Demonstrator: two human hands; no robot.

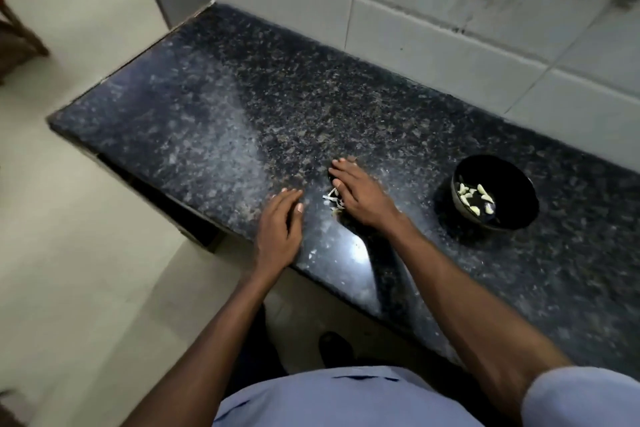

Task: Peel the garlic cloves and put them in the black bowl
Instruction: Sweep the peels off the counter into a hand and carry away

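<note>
The black bowl (519,198) stands on the dark granite counter (214,121) at the right and holds several peeled garlic cloves (476,196). A small heap of white garlic skins (333,199) lies on the counter between my hands. My right hand (360,194) lies flat over the heap, fingers straight and palm down, partly covering it. My left hand (282,227) rests flat on the counter just left of the heap, fingers straight and holding nothing. I cannot tell whether an unpeeled clove lies under my right hand.
A white tiled wall (433,10) runs along the counter's back edge. The counter ends at the left, above a pale tiled floor (86,253). Bits of skin (312,255) lie near the front edge. Dark wooden furniture (17,42) stands at the far left.
</note>
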